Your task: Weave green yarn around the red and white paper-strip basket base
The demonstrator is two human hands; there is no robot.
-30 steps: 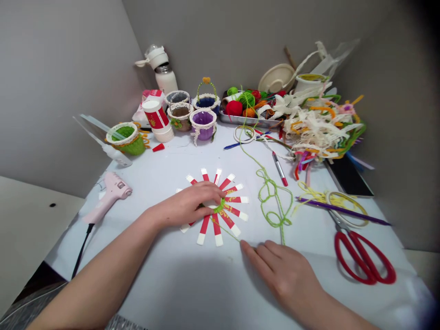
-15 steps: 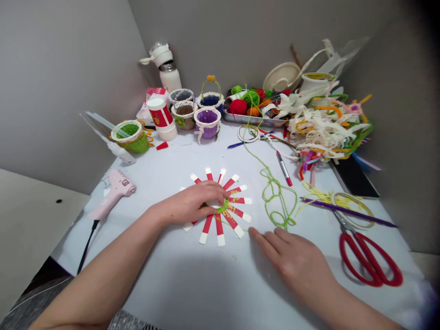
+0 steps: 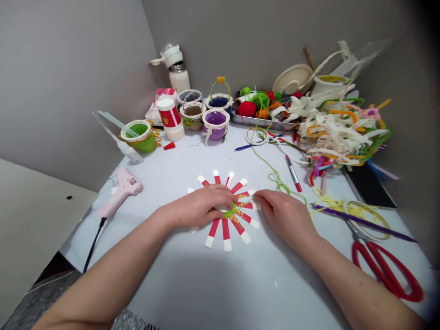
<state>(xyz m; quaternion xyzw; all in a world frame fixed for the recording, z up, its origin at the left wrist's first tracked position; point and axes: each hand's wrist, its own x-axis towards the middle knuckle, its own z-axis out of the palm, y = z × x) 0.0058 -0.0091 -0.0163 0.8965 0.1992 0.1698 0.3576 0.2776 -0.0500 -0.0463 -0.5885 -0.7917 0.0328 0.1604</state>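
A wheel of red-and-white paper strips (image 3: 225, 229) lies flat on the pale table, its strips radiating from the middle. Green yarn (image 3: 230, 211) is wound around its hub. My left hand (image 3: 202, 206) presses down on the wheel, fingertips at the hub and covering the left strips. My right hand (image 3: 283, 213) is at the right side of the wheel, its fingertips at the strips there. Whether those fingers pinch yarn is hidden. A loose length of green yarn (image 3: 280, 185) runs up past that hand toward the back.
A pink glue gun (image 3: 123, 192) lies left of the wheel. Red-handled scissors (image 3: 385, 272) and a purple stick (image 3: 360, 221) lie at right. A marker (image 3: 293, 173), a tray of yarn balls (image 3: 254, 120), small lace-trimmed cups (image 3: 215, 124) and a heap of pipe cleaners and raffia (image 3: 340, 133) crowd the back.
My right hand has moved up and left from the table in front of the wheel to the wheel's right side. The loose yarn's loops have shifted. My left hand stays on the wheel.
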